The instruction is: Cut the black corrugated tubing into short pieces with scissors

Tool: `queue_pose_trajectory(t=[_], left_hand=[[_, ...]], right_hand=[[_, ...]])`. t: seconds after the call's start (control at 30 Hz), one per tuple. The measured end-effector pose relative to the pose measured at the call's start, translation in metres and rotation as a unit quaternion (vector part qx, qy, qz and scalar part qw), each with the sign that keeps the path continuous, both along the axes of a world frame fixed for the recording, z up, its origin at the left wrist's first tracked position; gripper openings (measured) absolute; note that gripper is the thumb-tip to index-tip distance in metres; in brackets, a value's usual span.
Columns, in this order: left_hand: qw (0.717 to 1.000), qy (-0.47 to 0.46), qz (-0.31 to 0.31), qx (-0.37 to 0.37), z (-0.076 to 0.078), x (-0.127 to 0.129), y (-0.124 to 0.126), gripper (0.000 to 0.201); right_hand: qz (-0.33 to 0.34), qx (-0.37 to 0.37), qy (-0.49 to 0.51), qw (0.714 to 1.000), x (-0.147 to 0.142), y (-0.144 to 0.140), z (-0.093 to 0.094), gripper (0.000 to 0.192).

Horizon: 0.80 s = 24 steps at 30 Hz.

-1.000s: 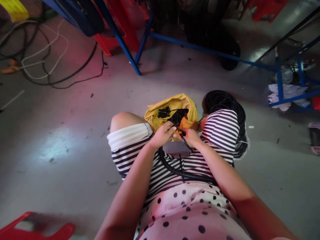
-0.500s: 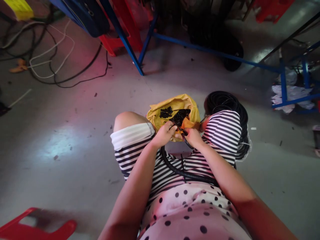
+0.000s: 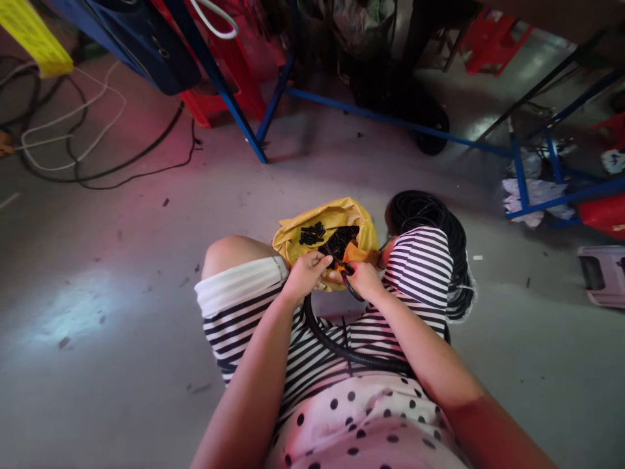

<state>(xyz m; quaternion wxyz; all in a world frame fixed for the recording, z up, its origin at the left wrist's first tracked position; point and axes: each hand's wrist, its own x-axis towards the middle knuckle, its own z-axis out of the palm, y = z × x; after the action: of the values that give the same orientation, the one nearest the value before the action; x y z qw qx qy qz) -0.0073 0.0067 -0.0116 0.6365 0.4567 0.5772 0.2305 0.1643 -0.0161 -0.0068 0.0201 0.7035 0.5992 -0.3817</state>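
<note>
I sit with striped shorts over my knees. My left hand (image 3: 305,277) and my right hand (image 3: 360,279) meet just in front of a yellow bag (image 3: 326,218) that lies open on the floor between my knees. Both pinch the end of a black corrugated tube (image 3: 336,348), which loops back across my lap. Small black pieces (image 3: 336,238) lie in a heap inside the bag. A coil of black tubing (image 3: 439,215) rests on the floor behind my right knee.
Blue metal frame legs (image 3: 244,124) stand ahead, with red plastic stools (image 3: 215,98) behind them. Loose cables (image 3: 88,156) trail over the grey floor at the left. A white cloth heap (image 3: 534,195) and a pale tray (image 3: 603,277) lie at the right.
The view has tilted and shifted a little, so everything sits lower and further left. My hands stay together at the tube's end by the bag.
</note>
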Motion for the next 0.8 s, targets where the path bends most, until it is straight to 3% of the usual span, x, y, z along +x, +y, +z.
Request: queue_pose_trajectory(t=[0.2, 0.33, 0.8], left_hand=[[0.995, 0.035, -0.05, 0.075, -0.0034, -0.0031, -0.0005, 0.038], [0.993, 0.038, -0.077, 0.081, -0.0018, -0.0052, -0.0011, 0.038], [0.993, 0.053, -0.064, 0.082, -0.0088, -0.0069, 0.0004, 0.041]], right_hand=[[0.002, -0.016, 0.04, 0.999, 0.0037, -0.0024, -0.0044, 0.057], [0.011, -0.032, 0.055, 0.998, 0.0047, -0.0029, -0.0044, 0.058], [0.018, -0.02, 0.006, 1.0, -0.0037, -0.0026, -0.0045, 0.063]])
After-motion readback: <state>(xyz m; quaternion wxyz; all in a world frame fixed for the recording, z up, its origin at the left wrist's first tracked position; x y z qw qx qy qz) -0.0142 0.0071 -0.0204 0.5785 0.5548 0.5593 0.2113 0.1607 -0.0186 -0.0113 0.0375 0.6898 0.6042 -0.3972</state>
